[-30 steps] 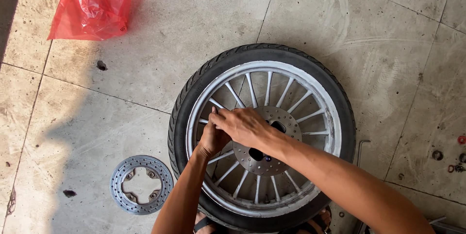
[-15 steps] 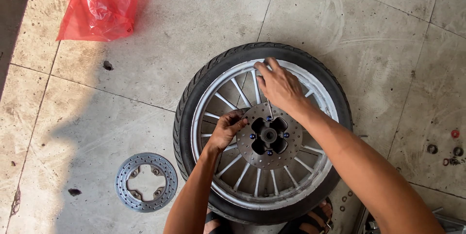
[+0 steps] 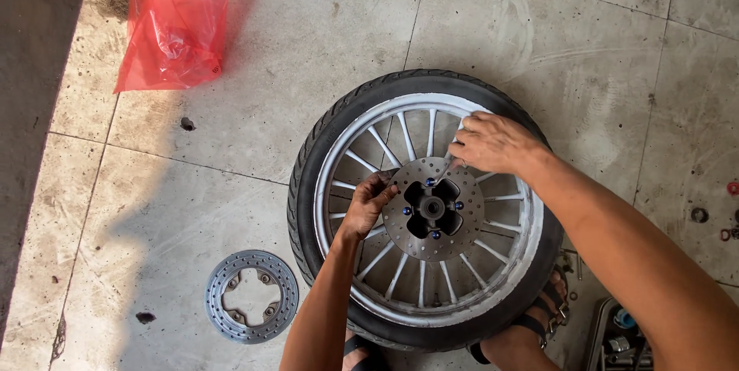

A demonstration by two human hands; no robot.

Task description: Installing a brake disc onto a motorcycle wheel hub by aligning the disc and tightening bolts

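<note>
Concrete floor tiles carry the wheel (image 3: 425, 209) lying flat, its brake disc (image 3: 433, 208) centred on the hub. Your left hand (image 3: 369, 202) pinches the disc's left edge; your right hand (image 3: 493, 142), fingers closed on a thin tool, sits at its far-right edge, equally near.

We count one wheel (image 3: 426, 209) lying flat on the floor. Two brake discs: one (image 3: 433, 209) on the wheel's hub, one (image 3: 252, 296) loose on the floor left of the wheel. Four blue bolts (image 3: 406, 210) show on the hub disc. One red plastic bag (image 3: 173, 32) lies up-left of the wheel. Two hands rest on the wheel: left hand (image 3: 369, 202), right hand (image 3: 493, 142).
</note>
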